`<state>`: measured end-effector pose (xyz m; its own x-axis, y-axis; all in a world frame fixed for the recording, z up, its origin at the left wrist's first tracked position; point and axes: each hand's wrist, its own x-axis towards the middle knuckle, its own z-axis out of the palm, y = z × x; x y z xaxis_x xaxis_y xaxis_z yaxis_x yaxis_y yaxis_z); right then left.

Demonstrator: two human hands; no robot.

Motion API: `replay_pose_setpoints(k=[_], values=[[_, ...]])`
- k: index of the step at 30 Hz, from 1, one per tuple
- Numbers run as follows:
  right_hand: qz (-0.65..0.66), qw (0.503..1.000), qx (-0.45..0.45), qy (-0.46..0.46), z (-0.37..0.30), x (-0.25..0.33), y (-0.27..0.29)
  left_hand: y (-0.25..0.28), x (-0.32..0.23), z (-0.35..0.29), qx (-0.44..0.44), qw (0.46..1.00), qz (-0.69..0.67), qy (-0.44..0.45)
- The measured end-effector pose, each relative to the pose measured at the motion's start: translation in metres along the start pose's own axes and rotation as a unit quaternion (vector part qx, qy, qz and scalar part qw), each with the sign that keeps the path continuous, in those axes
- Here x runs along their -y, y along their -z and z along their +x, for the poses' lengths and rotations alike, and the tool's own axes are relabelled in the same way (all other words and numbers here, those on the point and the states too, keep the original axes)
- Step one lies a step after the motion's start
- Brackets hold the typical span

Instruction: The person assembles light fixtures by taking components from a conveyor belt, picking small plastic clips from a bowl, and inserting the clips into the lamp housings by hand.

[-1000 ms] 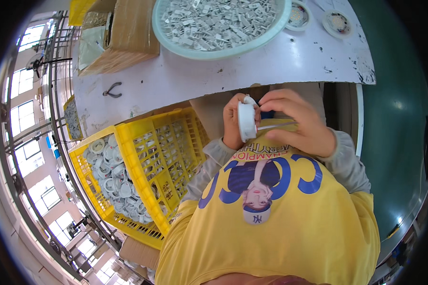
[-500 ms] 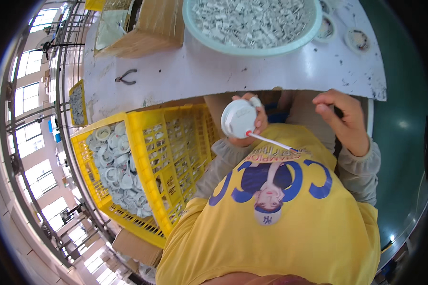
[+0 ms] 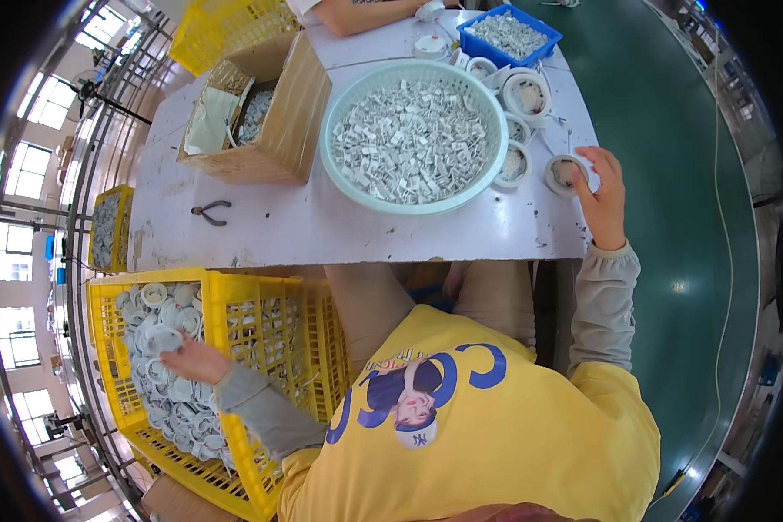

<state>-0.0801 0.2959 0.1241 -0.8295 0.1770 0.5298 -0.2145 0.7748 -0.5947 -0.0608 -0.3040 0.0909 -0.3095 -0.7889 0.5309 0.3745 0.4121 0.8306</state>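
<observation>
My left hand (image 3: 196, 358) reaches down into a yellow crate (image 3: 235, 300) at my left side. Its fingers hold a white round part (image 3: 159, 337) just above the pile of similar white parts (image 3: 170, 409) inside. My right hand (image 3: 602, 187) stretches to the right edge of the white table (image 3: 322, 226). There its thumb and fingers curl around a white round housing (image 3: 564, 171). Between my arms stands a big pale green basin (image 3: 413, 135) full of small grey-white metal clips.
Several more round housings (image 3: 526, 96) lie beside the basin. An open cardboard box (image 3: 270, 113) and pliers (image 3: 209, 211) sit on the table's left. At the far end are a blue tray (image 3: 519, 35) and another person's arm (image 3: 365, 13). A second yellow crate (image 3: 109, 226) stands left.
Both hands were together at my chest on one white round part. The left hand has carried it down into the yellow crate, and the right hand has reached out to a housing on the table.
</observation>
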Motion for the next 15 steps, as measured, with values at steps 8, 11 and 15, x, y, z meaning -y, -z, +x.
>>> replay_pose_setpoints(k=[8, 11, 15], values=[[0.063, 0.983, 0.072, -0.159, -0.016, -0.044, 0.001, -0.008, -0.021, -0.008, -0.047, 0.980, -0.183, 0.064], [0.082, 0.976, 0.074, -0.190, -0.025, -0.051, 0.009, -0.039, -0.015, -0.044, 0.072, 0.952, -0.235, 0.181], [0.256, 0.936, 0.060, -0.232, -0.041, -0.024, 0.032, -0.090, -0.043, -0.122, 0.157, 0.923, -0.226, 0.270]])
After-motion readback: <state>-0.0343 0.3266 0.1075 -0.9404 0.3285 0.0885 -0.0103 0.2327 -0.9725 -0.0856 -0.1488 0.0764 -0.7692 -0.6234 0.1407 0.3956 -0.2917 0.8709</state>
